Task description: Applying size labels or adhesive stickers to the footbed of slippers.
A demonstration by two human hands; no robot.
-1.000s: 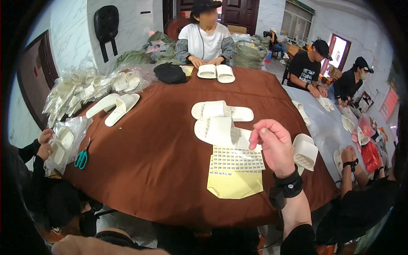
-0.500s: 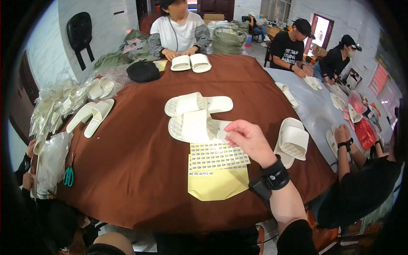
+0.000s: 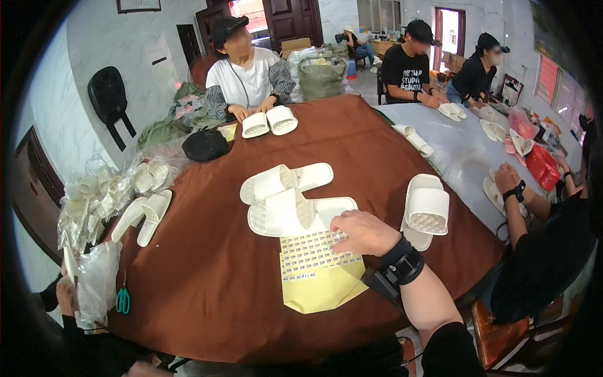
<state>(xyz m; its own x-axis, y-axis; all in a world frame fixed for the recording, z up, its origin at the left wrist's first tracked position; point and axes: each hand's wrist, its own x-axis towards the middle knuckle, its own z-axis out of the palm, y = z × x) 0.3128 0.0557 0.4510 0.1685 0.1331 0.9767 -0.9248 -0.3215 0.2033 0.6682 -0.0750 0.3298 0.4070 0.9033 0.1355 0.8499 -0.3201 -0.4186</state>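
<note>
My right hand [image 3: 367, 234] is over the upper right corner of a label sheet [image 3: 314, 256], its fingers bent and pinched together. A tiny pale spot shows at the fingertips; I cannot make out what it is. The printed sheet lies on yellow backing paper [image 3: 323, 295]. Just beyond it, a white slipper [image 3: 286, 212] and its mate [image 3: 270, 183] lie side by side, toes to the left. A small dark mark shows on each insole. A blurred patch of skin at the lower left edge may be my left hand; its fingers cannot be read.
Brown cloth [image 3: 207, 270] covers the table. Stacked slippers [image 3: 426, 210] lie right, another pair [image 3: 143, 217] left, near teal-handled scissors [image 3: 123, 300] and bagged slippers [image 3: 103, 195]. A person [image 3: 245, 75] opposite touches a slipper pair [image 3: 270, 122]. Others sit around a grey table [image 3: 433, 132].
My right hand has moved from the near slipper's insole down to the label sheet's corner. The view has tilted up, and the person opposite has raised their head.
</note>
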